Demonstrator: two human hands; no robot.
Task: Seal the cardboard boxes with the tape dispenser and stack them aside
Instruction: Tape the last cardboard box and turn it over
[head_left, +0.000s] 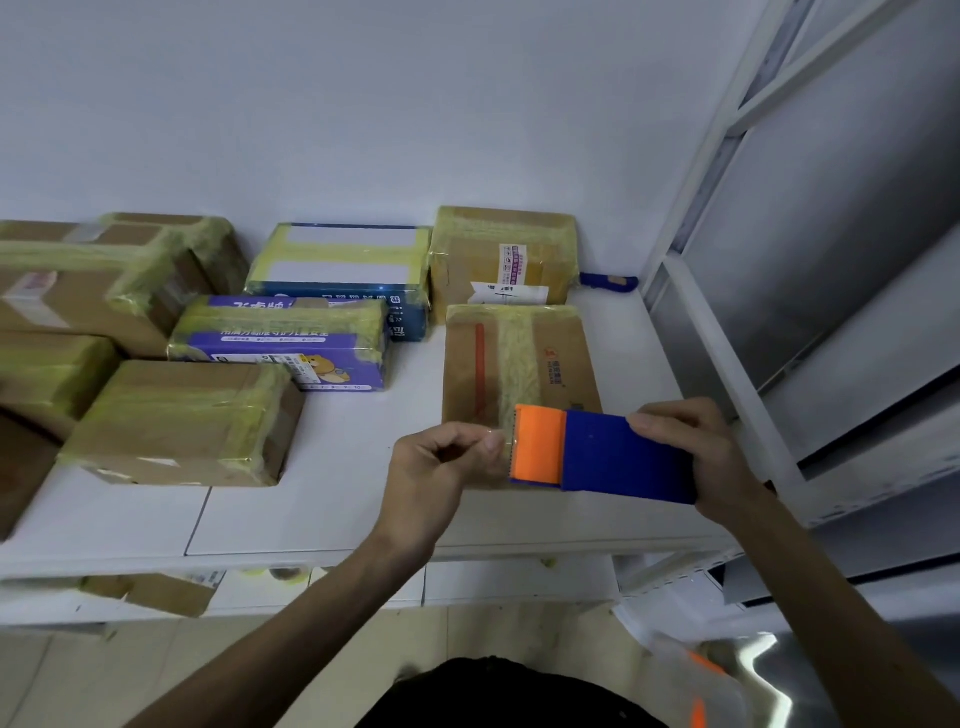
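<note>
The tape dispenser (613, 452) is hovering over the near edge of a flat cardboard box (519, 358), at about 4 o'clock from the middle of the view. The right hand (691, 447) is gripping its blue body from the 3 o'clock side. The left hand (441, 457), reaching in from 9 o'clock, is pinching what looks like the loose tape end (506, 441) at the orange toothed blade. The box is lying on the white table (337, 499), with one yellowish strip running down its middle toward 12 o'clock.

The main risk is probably the tape end. The film is barely showing between the fingertips, so a weak pinch could be letting it spring back onto the roll or fold onto itself. The fingertips are also working right against the teeth, and a slip there could be nicking skin.

Neither hand is holding the box down. A hard pull may be dragging it toward the table edge at 6 o'clock, or starting the new strip crooked and wrinkled. The sealed purple box (280, 338) at 9 o'clock is sitting well apart and looks safe from stray tape.
</note>
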